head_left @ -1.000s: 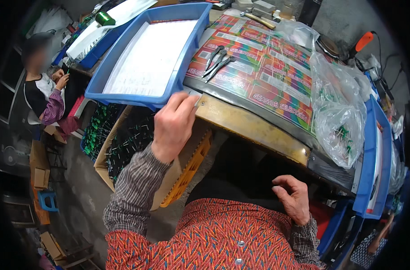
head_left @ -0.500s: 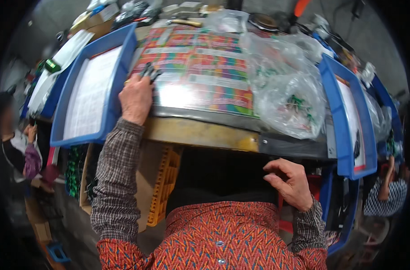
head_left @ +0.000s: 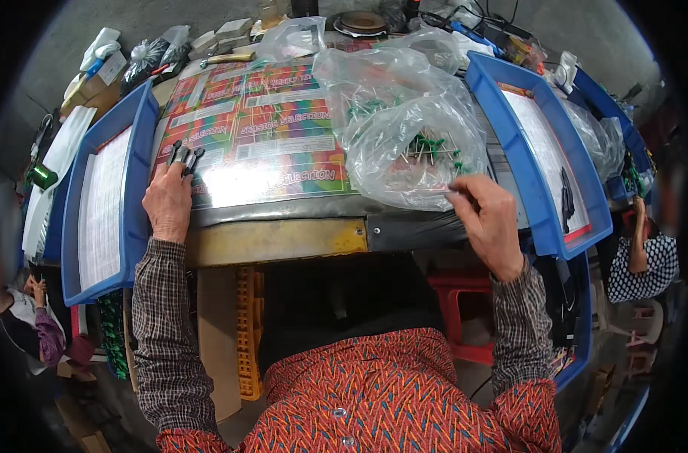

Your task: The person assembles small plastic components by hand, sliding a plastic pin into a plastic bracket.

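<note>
My left hand (head_left: 168, 202) rests at the left of the table with its fingers closed round a small black-handled tool (head_left: 189, 158); the tool's exact kind does not show clearly. My right hand (head_left: 491, 223) hovers at the front right edge of a clear plastic bag (head_left: 389, 170), thumb and forefinger curled but apart, nothing visible between them. Inside the bag lie several thin pale sticks with green tops (head_left: 427, 147). A second clear bag (head_left: 359, 75) behind it holds more green-topped pieces.
Shiny printed sheets (head_left: 261, 128) cover the tabletop. Blue trays with papers stand on the left (head_left: 72, 234) and right (head_left: 502, 128). A hammer (head_left: 227, 58) lies at the back. Below are a yellow crate (head_left: 249, 332) and a red stool (head_left: 457, 281). Other people sit at both sides.
The view has turned rightward. My right hand has risen from beside my lap to the edge of the plastic bag. My left hand stays on the black-handled tool.
</note>
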Demonstrator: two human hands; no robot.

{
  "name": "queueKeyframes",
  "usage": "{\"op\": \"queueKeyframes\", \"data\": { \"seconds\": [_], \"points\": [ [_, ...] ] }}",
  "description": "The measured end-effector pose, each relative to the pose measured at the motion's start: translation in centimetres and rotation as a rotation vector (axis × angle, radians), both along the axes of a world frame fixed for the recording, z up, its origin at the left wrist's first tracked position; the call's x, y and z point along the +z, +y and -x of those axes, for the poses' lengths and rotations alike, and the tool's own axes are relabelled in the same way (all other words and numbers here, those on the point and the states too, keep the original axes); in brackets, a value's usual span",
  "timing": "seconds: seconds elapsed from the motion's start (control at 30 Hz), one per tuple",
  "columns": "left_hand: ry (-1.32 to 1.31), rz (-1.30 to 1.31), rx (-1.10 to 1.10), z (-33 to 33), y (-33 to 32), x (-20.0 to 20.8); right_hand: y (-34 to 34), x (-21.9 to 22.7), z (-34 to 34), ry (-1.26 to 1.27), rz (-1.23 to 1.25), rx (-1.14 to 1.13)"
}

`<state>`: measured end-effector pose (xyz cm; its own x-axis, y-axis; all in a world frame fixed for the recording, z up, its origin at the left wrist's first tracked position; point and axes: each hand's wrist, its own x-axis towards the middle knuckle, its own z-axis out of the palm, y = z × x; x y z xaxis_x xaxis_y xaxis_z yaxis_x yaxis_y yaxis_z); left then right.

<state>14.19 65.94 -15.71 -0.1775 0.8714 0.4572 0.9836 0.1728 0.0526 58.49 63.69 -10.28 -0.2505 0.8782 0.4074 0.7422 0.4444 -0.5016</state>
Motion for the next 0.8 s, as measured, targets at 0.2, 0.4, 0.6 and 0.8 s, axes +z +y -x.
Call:
{"op": "queueKeyframes", "data": {
  "seconds": [0.2, 0.4, 0.6, 0.8],
  "points": [
    [-0.035, 0.040, -0.036, -0.2, 0.1, -0.2, 4.5, -1.3, -0.3, -0.175, -0.126, -0.042],
    [-0.051, 0.031, -0.066, -0.9, 0.3, 0.2, 7.0, -2.5, 0.4, -0.313, -0.214, -0.065],
    [-0.141, -0.062, -0.228, -1.1, 0.2, 0.1, 8.0, -3.9, 0.3, -0.372, -0.199, -0.095],
    [-0.560, -0.118, -0.311, -3.9, -1.1, 1.2, 7.6, -3.5, -0.1, -0.251, -0.086, -0.062]
  ]
}}
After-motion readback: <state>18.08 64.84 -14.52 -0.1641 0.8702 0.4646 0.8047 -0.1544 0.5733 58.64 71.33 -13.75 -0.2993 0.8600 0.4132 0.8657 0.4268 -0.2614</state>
